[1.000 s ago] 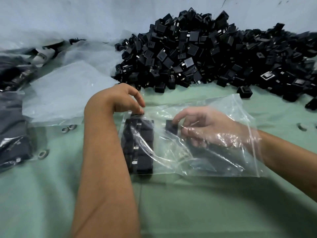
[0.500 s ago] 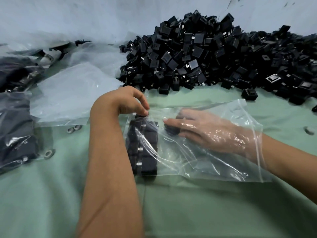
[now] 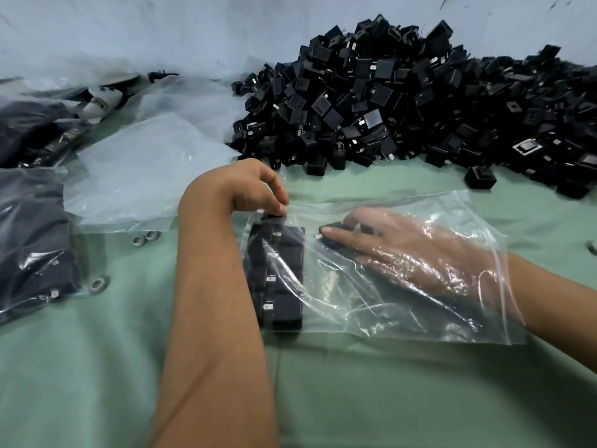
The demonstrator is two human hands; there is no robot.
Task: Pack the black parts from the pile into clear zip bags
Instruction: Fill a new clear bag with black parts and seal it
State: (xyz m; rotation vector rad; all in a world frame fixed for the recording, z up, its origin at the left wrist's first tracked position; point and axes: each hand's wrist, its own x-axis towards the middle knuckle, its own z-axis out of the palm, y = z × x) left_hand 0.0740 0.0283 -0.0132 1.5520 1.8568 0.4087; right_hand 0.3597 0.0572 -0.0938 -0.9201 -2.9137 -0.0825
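Clear plastic dominates the left side: filled bags [image 3: 32, 247] of dark parts lie at the edge, and beside them a stack of empty bags [image 3: 145, 176] waits flat on the cloth, probably kept near so the next one can be taken quickly. Some small metal rings [image 3: 143, 239] lie just beside this stack.

Moving to the centre, the left hand [image 3: 245, 189] curls its fingertips down on the closed end of the zip bag [image 3: 403, 286]. It seems to pinch the plastic together with the top part of the column, most likely to keep the bag from sliding; I cannot tell if it grips only the film. Inside the bag, at its left end, a neat column of black parts [image 3: 277, 276] is already arranged, touching one another.

To the right, the right hand [image 3: 420, 250] is deep inside the bag through its open mouth. Its fingers are stretched almost straight, and the tips press on a single black part [image 3: 332, 229] near the column. In my judgement it is pushing this part into place to begin a second column.

Behind, the pile [image 3: 403, 108] of black parts is large and touches the wall [image 3: 161, 27], which looks pale blue-grey and a little scratched. One loose part [image 3: 480, 177] sits apart from the pile. Everything rests on a green cloth [image 3: 387, 399] with soft folds.
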